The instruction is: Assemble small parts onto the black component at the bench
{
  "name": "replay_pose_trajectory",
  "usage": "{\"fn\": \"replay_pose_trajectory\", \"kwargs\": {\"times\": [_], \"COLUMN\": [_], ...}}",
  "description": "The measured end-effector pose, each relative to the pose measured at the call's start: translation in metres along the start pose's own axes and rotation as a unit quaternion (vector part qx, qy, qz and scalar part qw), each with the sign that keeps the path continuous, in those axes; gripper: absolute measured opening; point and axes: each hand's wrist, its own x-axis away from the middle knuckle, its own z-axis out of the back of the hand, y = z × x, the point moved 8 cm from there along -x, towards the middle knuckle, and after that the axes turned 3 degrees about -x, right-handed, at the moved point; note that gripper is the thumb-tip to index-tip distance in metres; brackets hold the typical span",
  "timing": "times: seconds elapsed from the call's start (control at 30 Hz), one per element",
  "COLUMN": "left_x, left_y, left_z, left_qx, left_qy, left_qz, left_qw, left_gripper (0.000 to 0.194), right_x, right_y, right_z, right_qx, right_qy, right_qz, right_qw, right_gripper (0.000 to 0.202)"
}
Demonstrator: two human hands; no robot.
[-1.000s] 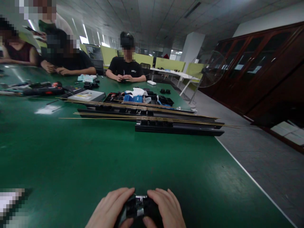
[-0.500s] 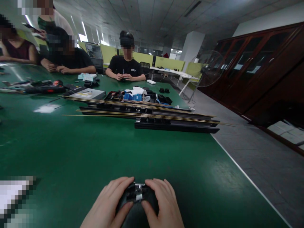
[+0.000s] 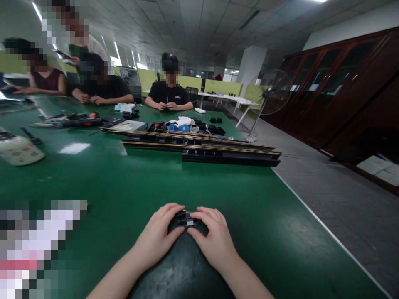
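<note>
Low over the green table (image 3: 140, 182), my left hand (image 3: 160, 230) and my right hand (image 3: 213, 232) grip a small black part (image 3: 182, 221) from either side. A silvery, shiny piece shows in the middle of its upper face. The left thumb and fingers pinch its left end; those of the right hand close on its right end. Its underside and both ends are hidden by my fingers, so its exact kind cannot be made out.
Long black rails (image 3: 230, 159) with thin brass-coloured rods lie across the table ahead. Behind them are a grey box (image 3: 132, 126), blue packs (image 3: 179, 128) and tools (image 3: 82, 122). A patterned container (image 3: 21, 149) stands at left. Several people are around the far side.
My view has tilted and turned left, so more of my forearms and a patterned container at left now show. Both hands appear farther up the picture, still holding the black part.
</note>
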Motion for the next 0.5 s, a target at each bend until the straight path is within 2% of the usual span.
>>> {"fn": "replay_pose_trajectory", "kwargs": {"times": [0.2, 0.33, 0.5], "left_x": [0.002, 0.002, 0.001], "left_y": [0.005, 0.004, 0.003], "left_z": [0.001, -0.001, 0.002], "left_qx": [0.014, 0.017, 0.031], "left_qy": [0.000, -0.007, 0.008], "left_qz": [-0.015, -0.012, 0.010], "left_qw": [1.000, 1.000, 0.999], "left_gripper": [0.041, 0.035, 0.035], "right_x": [0.005, 0.006, 0.007], "right_y": [-0.004, -0.008, -0.003], "right_z": [0.002, 0.007, 0.015], "right_qx": [0.002, -0.015, -0.077], "right_qy": [0.012, 0.020, 0.076], "right_qz": [0.019, 0.032, 0.024], "right_qw": [1.000, 0.999, 0.994], "right_gripper": [0.019, 0.017, 0.018]}}
